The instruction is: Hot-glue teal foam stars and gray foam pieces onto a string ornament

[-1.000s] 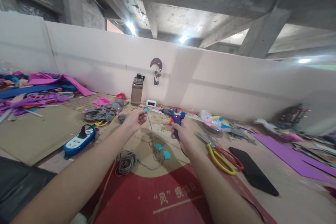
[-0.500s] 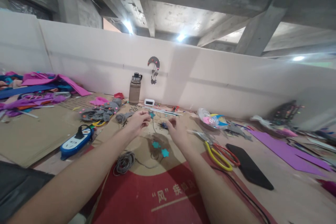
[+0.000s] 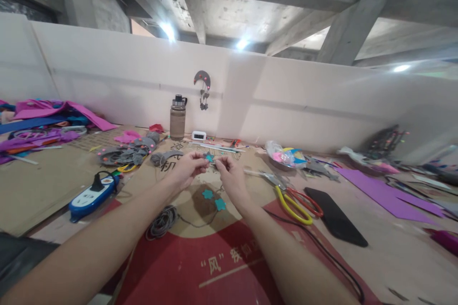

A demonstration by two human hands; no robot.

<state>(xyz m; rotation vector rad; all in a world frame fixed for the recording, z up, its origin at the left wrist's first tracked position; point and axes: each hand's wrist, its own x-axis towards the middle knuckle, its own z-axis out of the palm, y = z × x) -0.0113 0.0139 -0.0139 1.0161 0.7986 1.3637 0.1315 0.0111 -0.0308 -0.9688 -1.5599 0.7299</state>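
Observation:
My left hand [image 3: 189, 170] is closed in a pinch at a teal star-shaped piece [image 3: 209, 157]. My right hand [image 3: 232, 178] has its thumb and fingers pressed together just right of that star; whatever lies in them is too small to make out. Below the hands, two more teal stars [image 3: 220, 204] rest on the cardboard [image 3: 193, 224], along a thin grey cord. That cord runs left to a loose coil of grey cord [image 3: 162, 221] beside my left forearm.
Yellow- and red-handled scissors [image 3: 294, 205] and a black phone [image 3: 336, 217] lie at right. A blue power strip [image 3: 93, 198] and grey felt pieces [image 3: 129, 152] are at left. A bottle [image 3: 178, 119] and a small white clock [image 3: 199, 136] stand by the back wall.
My right hand has moved left, up close to my left hand and the teal star. The whole view has shifted slightly.

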